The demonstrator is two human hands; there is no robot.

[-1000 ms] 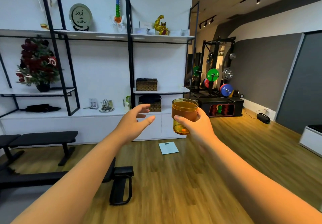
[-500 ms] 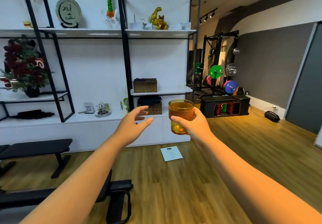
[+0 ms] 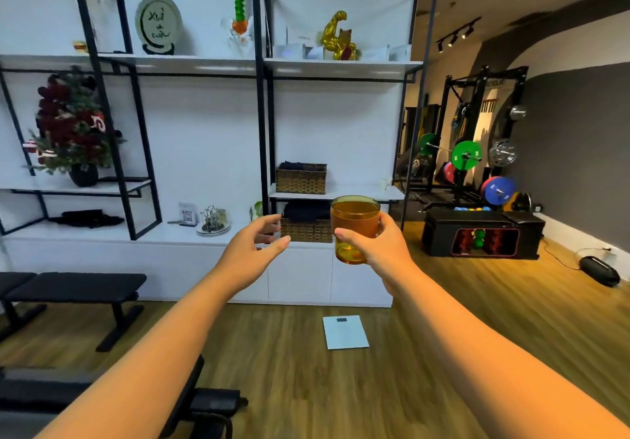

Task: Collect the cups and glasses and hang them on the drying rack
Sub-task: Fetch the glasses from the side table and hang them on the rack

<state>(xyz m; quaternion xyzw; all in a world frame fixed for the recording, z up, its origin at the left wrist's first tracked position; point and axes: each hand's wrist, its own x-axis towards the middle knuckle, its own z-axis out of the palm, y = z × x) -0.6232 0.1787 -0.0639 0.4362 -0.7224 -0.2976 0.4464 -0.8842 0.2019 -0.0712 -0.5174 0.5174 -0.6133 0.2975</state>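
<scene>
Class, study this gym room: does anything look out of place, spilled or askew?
Only the pale bathroom scale, lying skewed on the wood floor before the cabinets. The right hand holds the amber glass upright; nothing is spilled. The left hand is empty.

There was a single view, taken from a wide-angle camera worn on the person's head, so no second view shared any of the scene. It looked forward and slightly down across a room toward a white wall fitted with black-framed shelves (image 3: 341, 66) and a low white counter (image 3: 102, 234) beneath them. Both forearms reached out from the bottom edge, the left hand (image 3: 252, 251) and the right hand (image 3: 378, 251) sitting near the middle of the frame, close to the lens compared with the shelving well beyond. The wooden floor (image 3: 341, 387) filled the lower part, and a weight rack (image 3: 477, 138) stood far off at the right. Straight lines bowed toward the edges.
</scene>
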